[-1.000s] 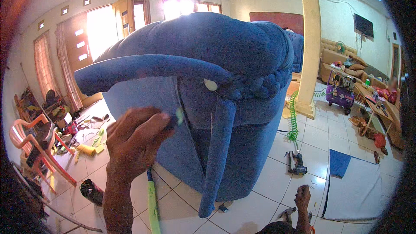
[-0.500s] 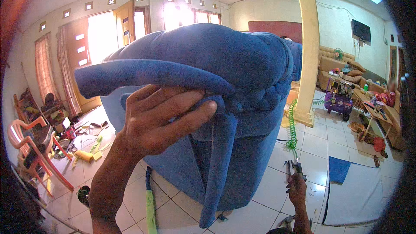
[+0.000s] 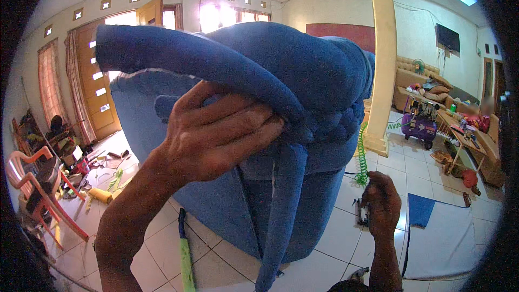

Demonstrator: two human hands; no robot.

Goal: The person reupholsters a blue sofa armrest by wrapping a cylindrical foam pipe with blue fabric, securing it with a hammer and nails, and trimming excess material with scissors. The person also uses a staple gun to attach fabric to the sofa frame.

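A blue upholstered seat (image 3: 292,57) with bulging, gathered fabric fills the middle of the view. Across its front, a long fabric-covered padded strip (image 3: 178,48) sticks out with its free end raised to the upper left. My left hand (image 3: 221,135) is closed against the strip's inner end, thumb and fingertips pressing it to the gathers; the fingertips are partly hidden. Another narrow blue strip (image 3: 289,200) hangs below that hand. Low on the right, away from the seat, my right hand (image 3: 383,205) is wrapped round a staple gun (image 3: 363,213), partly hidden by the hand.
A green coiled air hose (image 3: 361,157) comes down to the staple gun. Behind stand a yellow pillar (image 3: 384,75) and a purple compressor (image 3: 419,127). White cloth (image 3: 443,243) lies on the right floor. A plastic chair (image 3: 40,194) and scattered clutter are left; someone sits far right.
The padded strip's free end has risen, and my left hand has shifted right along its inner end. My right hand has come up and turned with the staple gun.
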